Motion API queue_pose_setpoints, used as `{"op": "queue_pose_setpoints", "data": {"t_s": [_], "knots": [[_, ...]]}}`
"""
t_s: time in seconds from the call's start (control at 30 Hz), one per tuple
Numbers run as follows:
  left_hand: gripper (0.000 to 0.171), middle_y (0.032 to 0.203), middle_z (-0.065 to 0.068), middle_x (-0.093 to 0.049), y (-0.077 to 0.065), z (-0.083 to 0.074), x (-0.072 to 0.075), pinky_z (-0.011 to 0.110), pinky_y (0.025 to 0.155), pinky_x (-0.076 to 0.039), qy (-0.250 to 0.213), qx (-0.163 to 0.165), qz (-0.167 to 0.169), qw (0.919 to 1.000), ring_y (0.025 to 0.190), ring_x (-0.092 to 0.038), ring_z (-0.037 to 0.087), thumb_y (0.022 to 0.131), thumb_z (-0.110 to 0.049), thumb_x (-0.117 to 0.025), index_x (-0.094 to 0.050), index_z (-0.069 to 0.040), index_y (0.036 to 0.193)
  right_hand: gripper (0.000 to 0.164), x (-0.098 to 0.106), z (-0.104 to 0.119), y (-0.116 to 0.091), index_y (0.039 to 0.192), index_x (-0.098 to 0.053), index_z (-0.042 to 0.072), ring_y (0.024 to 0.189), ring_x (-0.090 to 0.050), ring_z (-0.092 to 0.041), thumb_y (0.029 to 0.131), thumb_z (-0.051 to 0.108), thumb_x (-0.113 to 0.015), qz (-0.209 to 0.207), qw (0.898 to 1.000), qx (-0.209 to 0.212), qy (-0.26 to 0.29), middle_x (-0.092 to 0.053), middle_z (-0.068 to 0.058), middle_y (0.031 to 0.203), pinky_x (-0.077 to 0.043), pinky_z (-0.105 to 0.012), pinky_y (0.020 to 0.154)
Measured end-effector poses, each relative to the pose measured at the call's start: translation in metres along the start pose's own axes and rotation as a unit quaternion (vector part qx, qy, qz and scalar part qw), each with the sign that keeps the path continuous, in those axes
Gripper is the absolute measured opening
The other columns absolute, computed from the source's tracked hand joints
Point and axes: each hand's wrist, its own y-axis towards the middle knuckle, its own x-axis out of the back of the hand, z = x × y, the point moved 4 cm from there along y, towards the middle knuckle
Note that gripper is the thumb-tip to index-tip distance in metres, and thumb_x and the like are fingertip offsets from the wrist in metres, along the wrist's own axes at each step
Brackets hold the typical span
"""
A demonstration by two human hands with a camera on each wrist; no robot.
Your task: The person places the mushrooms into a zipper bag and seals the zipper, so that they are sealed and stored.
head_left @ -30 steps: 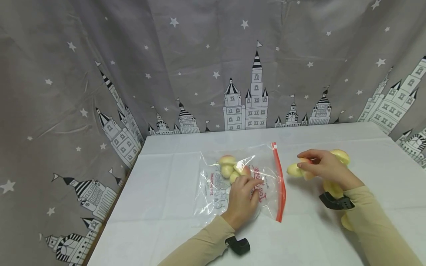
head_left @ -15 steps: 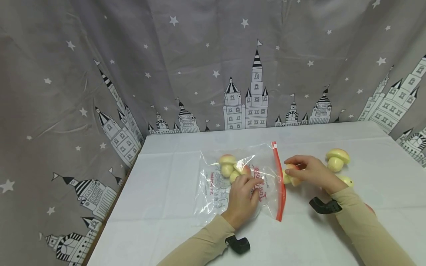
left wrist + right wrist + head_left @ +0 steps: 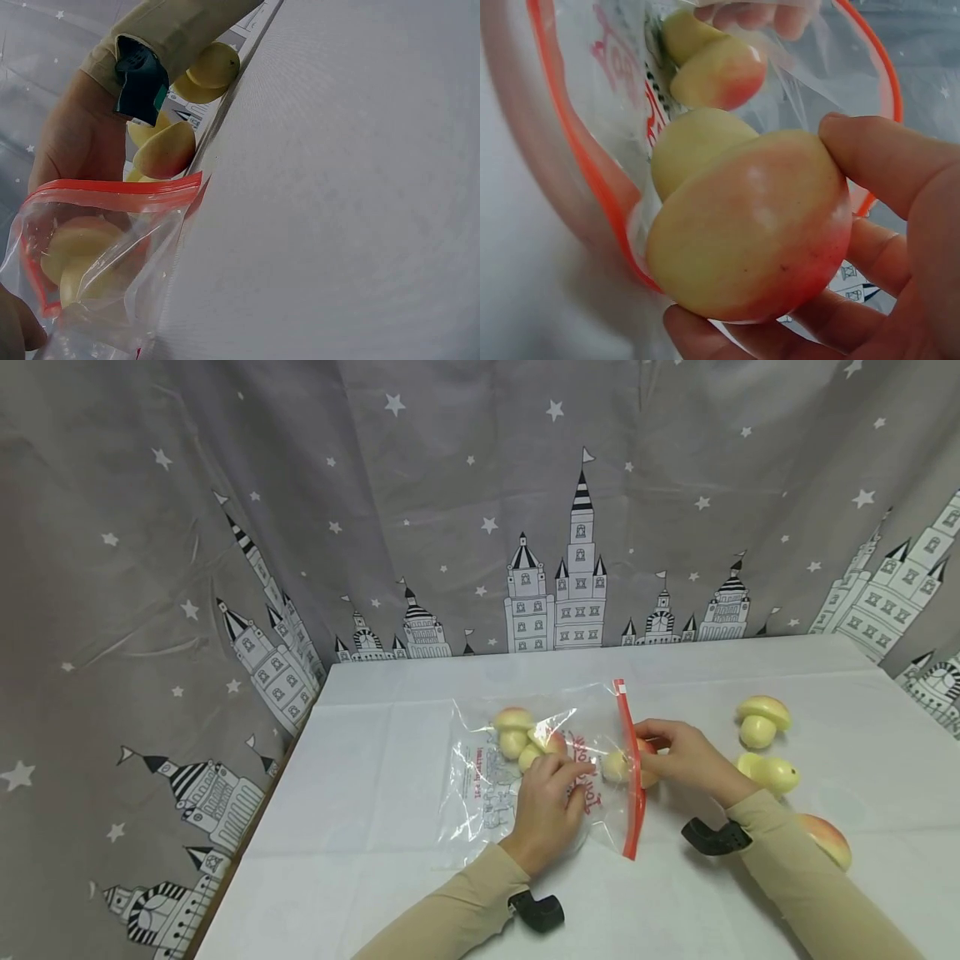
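Right hand (image 3: pixel 690 764) pinches a mushroom (image 3: pixel 750 225) by its cap, thumb on one side, fingers round the other. Mushroom sits in the mouth of the bag (image 3: pixel 592 710), stem pointing inward, cap about level with the red zip (image 3: pixel 633 827). Looks light and stiff, probably foam or plastic; the cap's smooth, glossy skin could slip a bit, and the skin might dent or scuff under a hard squeeze, though it hardly seems fragile. Best hold: across the cap's widest part, leaving the stem free. Bag is thin, limp, clear film, likely to crumple or cling; steady it near the zip. Left hand (image 3: pixel 546 818) lies over the bag's near half, fingers bent; can't tell whether it pinches the film or just presses it. Inside, just past its fingers, two mushrooms touch: one far left (image 3: pixel 513 731), one nearer the zip (image 3: pixel 553 743). Right of the bag, on the white table (image 3: pixel 360 827): far mushroom (image 3: pixel 763 708), middle mushroom (image 3: pixel 771 772), near mushroom (image 3: pixel 827 842) partly behind the right sleeve (image 3: pixel 813 885). Grey castle-print curtain (image 3: pixel 420 485) behind.
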Motion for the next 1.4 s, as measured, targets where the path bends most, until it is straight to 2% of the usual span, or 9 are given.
{"op": "queue_pose_setpoints", "data": {"t_s": [0.4,0.63,0.83,1.0,1.1,1.23,1.4], "knots": [[0.03,0.093,0.001,-0.066,0.001,-0.001,0.003,0.03,0.076,-0.047,-0.007,0.005,0.005,1.0,0.083,-0.058,0.017,0.077,0.0,-0.073,-0.077,-0.014,0.103,0.035,-0.011,0.003,0.001,0.118,-0.069,-0.001,0.1,-0.07,-0.03,0.087,0.015,-0.075,-0.03,0.999,0.017,0.021,-0.074,-0.018,0.11,-0.051,-0.03,0.078],[0.029,0.092,0.001,-0.066,0.001,-0.001,0.002,0.029,0.076,-0.047,0.003,-0.006,-0.003,1.0,0.083,-0.059,0.016,0.076,-0.002,-0.074,-0.077,-0.014,0.102,0.043,-0.021,0.003,0.002,0.125,-0.067,-0.002,0.108,-0.069,-0.038,0.089,0.021,-0.076,-0.028,0.999,-0.018,0.011,-0.073,-0.021,0.115,-0.054,-0.037,0.085],[0.029,0.092,0.001,-0.066,0.001,0.0,0.001,0.029,0.076,-0.047,0.002,-0.004,0.002,1.0,0.083,-0.059,0.017,0.076,-0.002,-0.074,-0.077,-0.013,0.102,0.044,-0.025,0.002,0.003,0.125,-0.067,-0.001,0.104,-0.068,-0.034,0.089,0.023,-0.076,-0.026,0.999,-0.034,0.014,-0.073,-0.021,0.114,-0.051,-0.033,0.08],[0.029,0.093,0.002,-0.067,0.001,-0.001,0.001,0.03,0.076,-0.047,-0.002,0.002,0.009,1.0,0.084,-0.059,0.017,0.077,-0.002,-0.074,-0.076,-0.013,0.103,0.044,-0.022,0.0,0.003,0.129,-0.066,0.0,0.105,-0.069,-0.031,0.091,0.023,-0.072,-0.009,0.999,-0.029,0.022,-0.073,-0.021,0.116,-0.051,-0.033,0.082],[0.028,0.092,0.002,-0.066,0.001,-0.001,0.001,0.029,0.076,-0.047,0.002,-0.001,0.007,1.0,0.084,-0.059,0.017,0.077,-0.003,-0.074,-0.076,-0.013,0.103,0.048,-0.019,-0.004,0.002,0.133,-0.063,-0.002,0.109,-0.069,-0.033,0.091,0.021,-0.071,0.017,0.997,-0.027,0.063,-0.07,-0.024,0.123,-0.055,-0.032,0.081],[0.028,0.091,0.001,-0.066,0.001,0.0,0.001,0.028,0.075,-0.046,0.006,-0.005,0.003,1.0,0.082,-0.058,0.016,0.077,-0.003,-0.074,-0.076,-0.014,0.102,0.053,-0.015,-0.011,0.001,0.137,-0.057,-0.006,0.116,-0.067,-0.036,0.091,0.017,-0.069,0.054,0.99,-0.037,0.126,-0.065,-0.027,0.13,-0.059,-0.03,0.08],[0.027,0.092,0.001,-0.066,0.0,0.0,0.001,0.028,0.075,-0.047,0.006,-0.006,0.002,1.0,0.083,-0.059,0.016,0.077,-0.003,-0.074,-0.076,-0.014,0.102,0.054,-0.015,-0.016,0.001,0.135,-0.056,-0.006,0.113,-0.067,-0.03,0.089,0.018,-0.07,0.072,0.983,-0.057,0.158,-0.065,-0.026,0.129,-0.06,-0.031,0.08]]}}
